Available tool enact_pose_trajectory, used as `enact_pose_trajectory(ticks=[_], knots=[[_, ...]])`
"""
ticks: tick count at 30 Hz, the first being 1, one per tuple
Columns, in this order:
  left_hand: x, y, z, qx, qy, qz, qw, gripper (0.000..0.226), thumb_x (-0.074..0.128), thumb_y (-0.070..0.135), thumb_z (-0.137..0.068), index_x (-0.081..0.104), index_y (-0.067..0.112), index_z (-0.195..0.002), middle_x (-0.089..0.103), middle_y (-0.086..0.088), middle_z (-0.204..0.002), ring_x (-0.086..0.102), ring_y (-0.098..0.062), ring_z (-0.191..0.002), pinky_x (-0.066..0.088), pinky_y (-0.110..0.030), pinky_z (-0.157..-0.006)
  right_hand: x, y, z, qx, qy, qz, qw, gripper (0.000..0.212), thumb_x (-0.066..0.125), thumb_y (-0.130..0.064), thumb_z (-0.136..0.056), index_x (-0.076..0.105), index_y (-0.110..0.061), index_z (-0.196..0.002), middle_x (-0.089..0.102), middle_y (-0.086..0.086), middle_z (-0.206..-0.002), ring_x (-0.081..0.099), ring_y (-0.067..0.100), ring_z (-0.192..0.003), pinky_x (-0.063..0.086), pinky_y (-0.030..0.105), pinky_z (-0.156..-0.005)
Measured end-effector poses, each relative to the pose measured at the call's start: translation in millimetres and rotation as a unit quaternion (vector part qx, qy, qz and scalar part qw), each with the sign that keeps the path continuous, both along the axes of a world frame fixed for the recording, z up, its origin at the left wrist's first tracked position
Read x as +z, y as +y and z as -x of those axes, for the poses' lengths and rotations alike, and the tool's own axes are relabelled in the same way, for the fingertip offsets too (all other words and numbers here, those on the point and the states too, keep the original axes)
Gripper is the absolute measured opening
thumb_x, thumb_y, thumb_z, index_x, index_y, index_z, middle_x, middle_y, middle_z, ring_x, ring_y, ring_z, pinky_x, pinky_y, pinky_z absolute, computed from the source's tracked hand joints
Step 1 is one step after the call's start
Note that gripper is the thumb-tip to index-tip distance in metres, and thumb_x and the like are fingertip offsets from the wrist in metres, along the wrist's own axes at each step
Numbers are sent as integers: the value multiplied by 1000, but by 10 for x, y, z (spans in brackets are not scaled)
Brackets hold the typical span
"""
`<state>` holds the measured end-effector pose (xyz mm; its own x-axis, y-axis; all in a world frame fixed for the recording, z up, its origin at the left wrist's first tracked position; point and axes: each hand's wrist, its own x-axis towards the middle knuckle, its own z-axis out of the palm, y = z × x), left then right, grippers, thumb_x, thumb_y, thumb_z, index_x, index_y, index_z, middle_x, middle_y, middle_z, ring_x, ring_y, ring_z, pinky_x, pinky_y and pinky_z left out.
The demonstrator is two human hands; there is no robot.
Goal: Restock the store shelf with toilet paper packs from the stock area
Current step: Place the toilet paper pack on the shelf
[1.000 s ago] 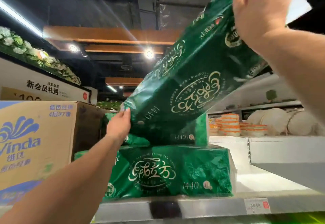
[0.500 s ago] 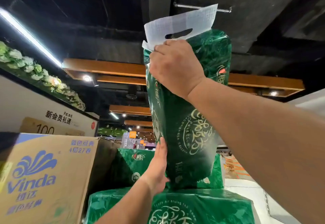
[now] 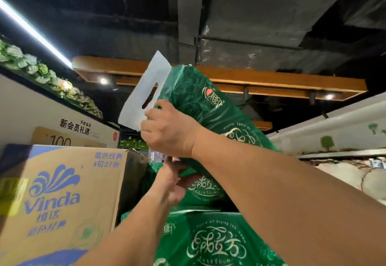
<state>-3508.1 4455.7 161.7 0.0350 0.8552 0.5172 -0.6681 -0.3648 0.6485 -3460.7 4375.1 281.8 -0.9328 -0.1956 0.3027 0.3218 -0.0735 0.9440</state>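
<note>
Item: glossy green plastic toilet paper pack (image 3: pixel 208 106) with white die-cut handle, tilted, held above a stacked green pack (image 3: pixel 213 242). Your right hand (image 3: pixel 169 132) has its fingers clenched on the upper end; your left hand (image 3: pixel 173 184) supports its underside. Brown cardboard Vinda carton (image 3: pixel 60 194) just left.

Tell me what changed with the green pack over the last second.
The green pack was swung up from a low slant to nearly upright, and now tips with its white handle flap toward the left. The right hand keeps its grip near the flap; the left hand stays under the lower end. The stacked packs and Vinda box stayed put.
</note>
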Motion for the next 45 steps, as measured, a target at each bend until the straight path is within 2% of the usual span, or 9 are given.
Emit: enact_pose_trajectory(ticks=[6, 9, 13, 18, 22, 28, 33, 38, 45], knots=[[122, -290, 637, -7, -172, -85, 981, 60, 45, 73, -87, 71, 30, -121, 73, -2, -119, 73, -22, -106, 57, -50, -85, -335, 305, 267, -34, 6, 74, 997, 5, 77, -21, -74, 77, -26, -76, 72, -2, -96, 61, 31, -111, 29, 59, -108], [87, -262, 648, -6, -221, -82, 972, 55, 41, 67, -96, 77, 26, -106, 71, 1, -123, 74, -14, -95, 57, -32, -78, -534, 346, 362, -78, 58, 157, 983, 15, 62, -34, -90, 76, -32, -96, 53, 3, -144, 37, 28, -142, 9, 54, -121], [39, -48, 691, 46, -231, -86, 968, 48, 47, 54, -101, 49, 29, -142, 67, 2, -112, 74, -11, -89, 59, -28, -71, -534, 226, 124, -8, 43, 308, 950, 41, 56, -29, -87, 67, -23, -126, 23, 14, -163, 18, 28, -150, 4, 43, -124], [42, 82, 877, 154, -73, 4, 985, 64, 66, 59, -83, 46, 28, -137, 65, -4, -113, 69, -21, -73, 50, -34, -57, -572, 281, -367, -46, 145, 237, 959, 63, 64, -34, -89, 44, -21, -147, 21, 12, -164, 15, 30, -152, 16, 62, -119], [68, 165, 1115, 265, 53, 52, 961, 31, 69, 51, -89, 63, 24, -102, 66, -8, -90, 60, -21, -62, 45, -30, -52, -662, 448, -1097, -207, 389, 278, 854, 73, 34, -69, -97, 5, -42, -158, -7, 0, -168, -10, 32, -153, 8, 73, -114], [-68, 0, 1207, 681, 339, -2, 649, 33, 62, 30, -98, 71, 9, -74, 66, -18, -72, 58, -40, -70, 45, -39, -61, -940, 606, -1027, -176, 509, 382, 751, 80, 40, -74, -92, 0, -47, -155, 2, 3, -168, 1, 41, -152, 15, 77, -109], [-272, -27, 957, 670, 303, -115, 668, 46, 59, 33, -100, 53, 14, -142, 51, -14, -141, 46, -32, -131, 36, -49, -114, -1120, 807, -898, -185, 511, 411, 732, 82, 41, -72, -94, 0, -40, -158, -7, 2, -168, -3, 41, -152, 21, 74, -110], [-379, 361, 760, 705, 525, -150, 453, 63, 24, 63, -102, 15, 40, -160, 4, -7, -170, -8, -29, -155, -1, -47, -126, -1119, 799, -1430, -79, 547, 356, 753, 59, 39, -59, -100, 33, -30, -151, 20, 5, -164, 17, 28, -151, 28, 59, -115], [-475, 850, 783, 686, 538, -144, 469, 72, 8, 63, -99, 9, 30, -163, -7, -6, -170, -15, -20, -155, -4, -44, -126, -1397, 1003, -2666, -184, 684, 293, 642, 68, 23, -76, -93, 4, -48, -153, -8, -3, -168, -6, 33, -153, 11, 71, -113]])
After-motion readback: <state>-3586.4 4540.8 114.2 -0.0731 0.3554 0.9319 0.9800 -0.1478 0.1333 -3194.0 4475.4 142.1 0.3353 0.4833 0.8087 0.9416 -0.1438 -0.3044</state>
